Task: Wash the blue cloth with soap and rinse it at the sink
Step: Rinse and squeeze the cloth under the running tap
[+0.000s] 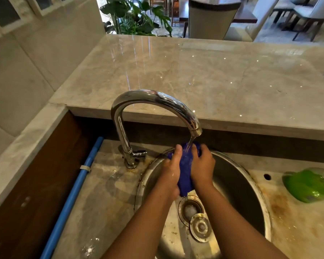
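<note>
Over the round steel sink (pixel 238 184), under the running chrome tap (pixel 193 126), the bunched blue cloth (pixel 185 171) is clutched between left hand (pixel 171 171) and right hand (pixel 202 169), its long axis vertical, lower end pointing at the drain (pixel 190 208).

My left grip (pixel 171 171) and right grip (pixel 202 167) flank the cloth (pixel 185 169) under the tap (pixel 150 99), above the sink (pixel 238 186); the tap stands rear-left, a pipe (pixel 77 186) farther left, a pouch (pixel 307 186) on the counter (pixel 108 193) right.
</note>
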### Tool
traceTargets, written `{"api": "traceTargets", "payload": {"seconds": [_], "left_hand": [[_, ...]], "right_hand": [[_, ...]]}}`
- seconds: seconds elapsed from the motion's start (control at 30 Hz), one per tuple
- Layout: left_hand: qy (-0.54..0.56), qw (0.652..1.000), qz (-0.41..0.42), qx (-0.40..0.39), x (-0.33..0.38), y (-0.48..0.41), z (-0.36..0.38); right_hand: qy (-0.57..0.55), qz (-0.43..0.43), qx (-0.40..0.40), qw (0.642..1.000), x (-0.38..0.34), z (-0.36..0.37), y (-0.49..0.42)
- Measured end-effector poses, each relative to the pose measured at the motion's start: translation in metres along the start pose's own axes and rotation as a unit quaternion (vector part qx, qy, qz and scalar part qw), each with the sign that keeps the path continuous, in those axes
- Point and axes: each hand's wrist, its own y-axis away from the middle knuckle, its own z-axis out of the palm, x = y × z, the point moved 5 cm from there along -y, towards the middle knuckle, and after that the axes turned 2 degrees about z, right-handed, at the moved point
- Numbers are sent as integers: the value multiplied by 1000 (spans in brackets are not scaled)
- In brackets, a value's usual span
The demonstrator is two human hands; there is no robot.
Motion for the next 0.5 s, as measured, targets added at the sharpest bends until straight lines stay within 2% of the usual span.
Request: {"api": "traceTargets", "payload": {"seconds": [0.1,0.2,0.27,0.33,0.37,0.43,0.5], "left_hand": [[8,999,48,-1,5,0,-6],[-3,995,62,77,20,-15,-18],[-43,994,48,90,25,-17,-19],[-49,997,7,61,19,-10,-11],[-34,999,-16,36,15,-4,-4],[-13,1000,-26,10,6,1,0],[2,1000,-3,-1,4,5,0]], "right_hand": [[-34,24,1,999,2,-8,-1],[-78,-29,12,997,-16,-18,19],[-90,-75,-36,992,-33,-14,38],[-40,-115,-71,990,-41,-4,49],[1,-125,-62,990,-40,0,47],[49,-90,-32,994,-25,1,29],[54,-12,-25,998,-7,-4,10]]}}
